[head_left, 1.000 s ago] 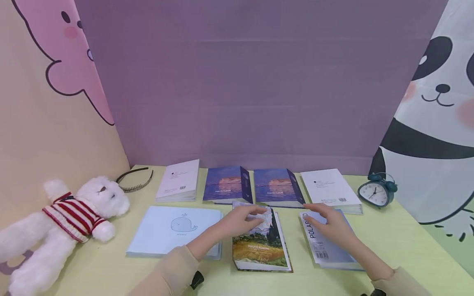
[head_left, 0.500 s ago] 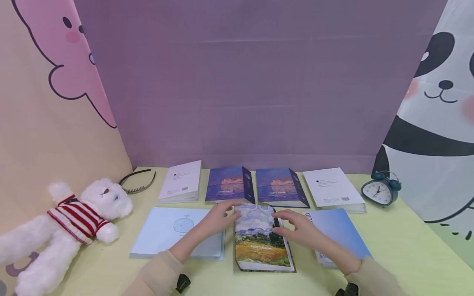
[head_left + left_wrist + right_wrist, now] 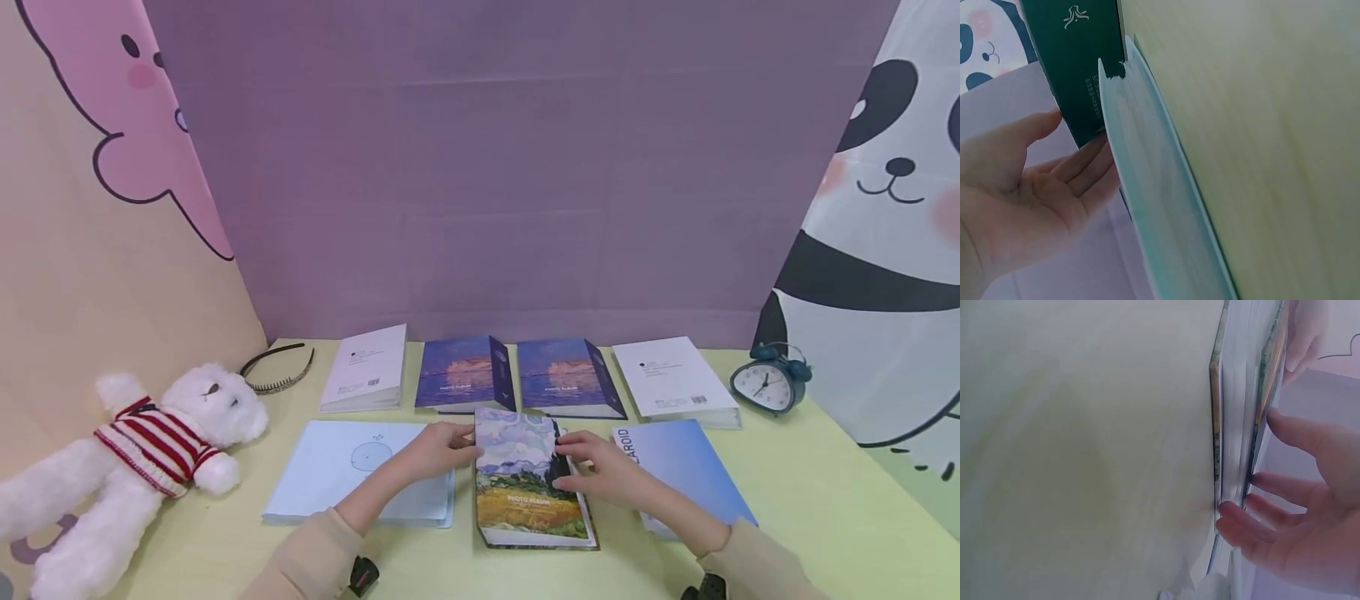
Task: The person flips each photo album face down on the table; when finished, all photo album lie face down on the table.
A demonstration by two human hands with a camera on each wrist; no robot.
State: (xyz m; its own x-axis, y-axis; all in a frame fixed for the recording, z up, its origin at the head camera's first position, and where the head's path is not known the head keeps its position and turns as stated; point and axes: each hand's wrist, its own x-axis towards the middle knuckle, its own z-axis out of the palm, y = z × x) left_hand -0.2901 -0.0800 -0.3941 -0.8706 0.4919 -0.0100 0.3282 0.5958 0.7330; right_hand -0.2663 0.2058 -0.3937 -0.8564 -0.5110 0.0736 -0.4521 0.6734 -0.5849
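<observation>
A photo album with a painted landscape cover lies on the table in front, its green spine facing left. My left hand is at the spine's upper part, thumb and fingertips right at it. In the left wrist view that palm shows, with the thumb beside the green spine and the fingers partly hidden behind the pale blue whale album. My right hand is at the opposite edge. In the right wrist view its thumb meets the cover's edge and loosely bent fingers lie by the page edges.
A blue Polaroid album lies right, under the right forearm. Behind stand two purple photo albums and two white-backed ones. An alarm clock stands right; a teddy bear and a headband lie left.
The right hand has moved left from over the Polaroid album to the landscape album's right edge. The left hand has drawn back from over its cover to the spine side.
</observation>
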